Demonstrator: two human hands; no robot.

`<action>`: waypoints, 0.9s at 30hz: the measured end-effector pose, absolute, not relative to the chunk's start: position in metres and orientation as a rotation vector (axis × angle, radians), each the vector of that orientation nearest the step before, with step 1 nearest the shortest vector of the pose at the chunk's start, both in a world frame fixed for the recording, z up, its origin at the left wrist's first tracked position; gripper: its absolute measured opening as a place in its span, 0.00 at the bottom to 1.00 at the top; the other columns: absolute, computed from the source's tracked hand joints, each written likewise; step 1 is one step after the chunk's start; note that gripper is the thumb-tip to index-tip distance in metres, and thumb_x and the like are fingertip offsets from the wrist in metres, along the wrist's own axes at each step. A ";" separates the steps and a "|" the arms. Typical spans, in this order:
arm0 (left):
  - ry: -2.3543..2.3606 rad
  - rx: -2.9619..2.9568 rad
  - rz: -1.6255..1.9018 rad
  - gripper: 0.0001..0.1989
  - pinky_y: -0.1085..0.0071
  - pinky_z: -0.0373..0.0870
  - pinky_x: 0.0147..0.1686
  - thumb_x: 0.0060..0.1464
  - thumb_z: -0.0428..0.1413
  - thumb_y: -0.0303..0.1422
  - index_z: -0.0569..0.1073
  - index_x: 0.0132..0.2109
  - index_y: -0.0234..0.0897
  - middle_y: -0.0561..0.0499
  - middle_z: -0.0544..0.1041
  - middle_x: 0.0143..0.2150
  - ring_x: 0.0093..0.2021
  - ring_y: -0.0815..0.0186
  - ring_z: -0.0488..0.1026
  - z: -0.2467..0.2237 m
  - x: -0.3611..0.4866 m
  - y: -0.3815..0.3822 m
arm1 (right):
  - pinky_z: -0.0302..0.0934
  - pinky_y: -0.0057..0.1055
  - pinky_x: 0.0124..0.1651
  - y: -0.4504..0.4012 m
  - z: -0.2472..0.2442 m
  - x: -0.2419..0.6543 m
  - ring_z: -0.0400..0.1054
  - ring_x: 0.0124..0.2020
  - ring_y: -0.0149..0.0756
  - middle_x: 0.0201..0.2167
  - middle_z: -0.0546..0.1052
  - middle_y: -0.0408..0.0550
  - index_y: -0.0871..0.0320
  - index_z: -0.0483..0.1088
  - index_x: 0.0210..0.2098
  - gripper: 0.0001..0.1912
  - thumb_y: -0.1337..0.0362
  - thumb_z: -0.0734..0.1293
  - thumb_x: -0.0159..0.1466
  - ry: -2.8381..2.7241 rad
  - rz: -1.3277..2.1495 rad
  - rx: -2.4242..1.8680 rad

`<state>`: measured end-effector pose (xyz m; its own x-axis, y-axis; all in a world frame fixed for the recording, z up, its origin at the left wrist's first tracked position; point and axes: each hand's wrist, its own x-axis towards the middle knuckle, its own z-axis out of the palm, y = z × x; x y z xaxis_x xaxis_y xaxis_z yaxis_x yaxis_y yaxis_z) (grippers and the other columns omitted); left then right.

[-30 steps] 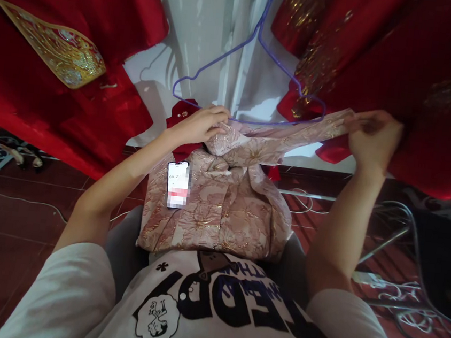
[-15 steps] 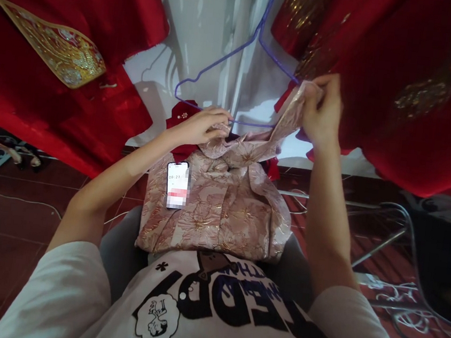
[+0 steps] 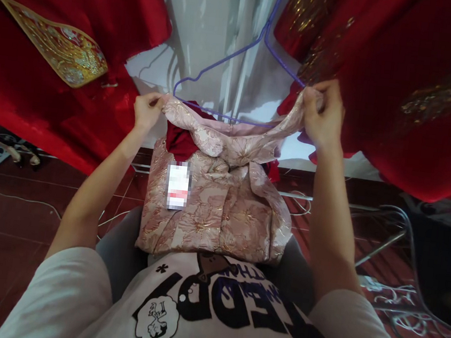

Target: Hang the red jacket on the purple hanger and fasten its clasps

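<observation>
A pink brocade garment [image 3: 201, 209] with gold floral thread lies folded over my lap. My left hand [image 3: 148, 110] pinches the left end of its raised upper band [image 3: 248, 144]. At the other end my right hand [image 3: 323, 112] grips the same band, which sags between the two hands and shows its pale pink inner side. A purple hanger [image 3: 221, 60] hangs just behind the band, its lower bar partly hidden by it. Red cloth [image 3: 180, 140] shows beneath the band at the left. A phone [image 3: 178, 185], its screen blurred, rests on the folded garment.
Red garments with gold embroidery hang at the left [image 3: 60, 55] and right [image 3: 378, 99]. A black chair [image 3: 437, 261] with a metal frame stands at the right, and white cables [image 3: 411, 320] lie on the dark red tiled floor [image 3: 5, 232].
My left hand has moved left and slightly up, drawing its end of the band out wide. The band, bunched before, is now stretched between my hands. My right hand has hardly moved.
</observation>
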<state>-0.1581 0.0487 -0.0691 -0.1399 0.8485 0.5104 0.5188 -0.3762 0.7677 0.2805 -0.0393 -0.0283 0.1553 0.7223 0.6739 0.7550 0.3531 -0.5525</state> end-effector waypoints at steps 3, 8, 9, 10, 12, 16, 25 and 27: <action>1.554 1.745 1.537 0.11 0.56 0.77 0.57 0.58 0.63 0.42 0.78 0.36 0.39 0.47 0.83 0.40 0.47 0.57 0.80 -0.079 -0.159 0.055 | 0.64 0.39 0.55 -0.038 -0.028 0.282 0.72 0.46 0.41 0.45 0.78 0.49 0.52 0.66 0.42 0.08 0.56 0.62 0.73 -1.574 -0.039 -1.385; 1.529 1.662 1.582 0.11 0.57 0.78 0.55 0.58 0.64 0.43 0.78 0.37 0.40 0.48 0.83 0.40 0.49 0.56 0.80 -0.079 -0.151 0.059 | 0.65 0.38 0.52 -0.039 -0.027 0.283 0.71 0.43 0.39 0.42 0.77 0.48 0.52 0.66 0.41 0.09 0.54 0.62 0.72 -1.577 -0.056 -1.386; 1.516 1.644 1.590 0.12 0.57 0.77 0.55 0.57 0.64 0.43 0.78 0.37 0.40 0.49 0.83 0.41 0.48 0.57 0.80 -0.076 -0.149 0.060 | 0.64 0.38 0.52 -0.039 -0.026 0.283 0.71 0.42 0.39 0.41 0.77 0.47 0.52 0.66 0.41 0.08 0.55 0.63 0.72 -1.578 -0.060 -1.380; 1.504 1.629 1.596 0.13 0.57 0.77 0.55 0.57 0.65 0.44 0.78 0.37 0.40 0.50 0.82 0.41 0.48 0.58 0.79 -0.072 -0.147 0.062 | 0.64 0.38 0.52 -0.039 -0.026 0.283 0.71 0.42 0.39 0.41 0.77 0.47 0.53 0.66 0.41 0.08 0.56 0.63 0.72 -1.577 -0.062 -1.375; 1.473 1.625 1.596 0.17 0.61 0.75 0.55 0.58 0.66 0.47 0.77 0.37 0.38 0.52 0.82 0.41 0.47 0.63 0.78 -0.061 -0.141 0.067 | 0.64 0.38 0.52 -0.039 -0.026 0.282 0.71 0.42 0.39 0.41 0.77 0.47 0.53 0.66 0.40 0.07 0.56 0.63 0.71 -1.583 -0.050 -1.369; 1.336 1.819 1.509 0.34 0.70 0.71 0.53 0.51 0.63 0.65 0.75 0.39 0.34 0.61 0.78 0.37 0.43 0.74 0.69 -0.035 -0.119 0.075 | 0.64 0.38 0.52 -0.040 -0.025 0.281 0.71 0.42 0.39 0.40 0.77 0.47 0.52 0.66 0.40 0.08 0.56 0.63 0.72 -1.592 -0.019 -1.384; 1.351 1.715 1.405 0.27 0.66 0.68 0.54 0.65 0.55 0.60 0.69 0.41 0.38 0.59 0.77 0.39 0.47 0.71 0.68 -0.030 -0.103 0.090 | 0.65 0.38 0.51 -0.038 -0.027 0.282 0.71 0.42 0.40 0.39 0.77 0.47 0.52 0.66 0.39 0.08 0.56 0.63 0.71 -1.584 -0.031 -1.352; 1.453 1.619 1.355 0.19 0.63 0.70 0.52 0.68 0.57 0.50 0.67 0.39 0.39 0.55 0.75 0.38 0.46 0.67 0.70 -0.045 -0.116 0.092 | 0.65 0.37 0.50 -0.038 -0.027 0.281 0.71 0.42 0.40 0.39 0.77 0.47 0.52 0.66 0.38 0.08 0.56 0.63 0.71 -1.578 -0.036 -1.357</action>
